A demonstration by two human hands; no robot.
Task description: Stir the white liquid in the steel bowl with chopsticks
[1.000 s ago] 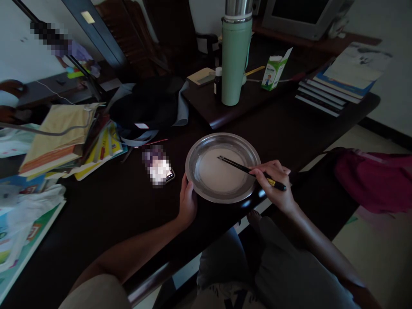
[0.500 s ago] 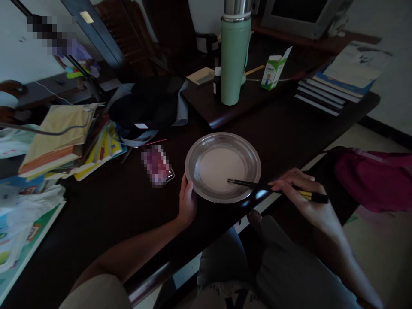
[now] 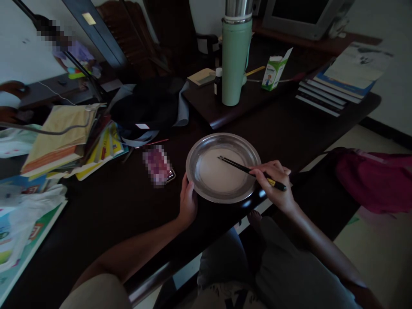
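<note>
A round metal basin (image 3: 223, 199) stands near the front edge of the dark table, with a pale, whitish mixture (image 3: 219, 176) in its bottom. My left hand (image 3: 188, 198) grips the basin's left side, thumb at the rim and fingers hidden beneath or behind it. In my right hand (image 3: 274, 182) is a pair of black chopsticks (image 3: 236, 165) with yellow marks near the upper end. Their tips reach the mixture, a little above its middle. My right fingers are closed round them, over the basin's right rim.
A phone (image 3: 170, 174) lies left of the basin. Behind stand a green thermos (image 3: 236, 64), a small dark bottle (image 3: 218, 83) and a green-white box (image 3: 275, 71). Books are stacked right (image 3: 322, 96) and left (image 3: 61, 128), beside a black bag (image 3: 148, 103). Another person (image 3: 75, 53) is at far left.
My right hand has moved left and slightly up with the chopsticks. Their tips have shifted from the lower right of the mixture to its upper part. My left hand stays at the rim.
</note>
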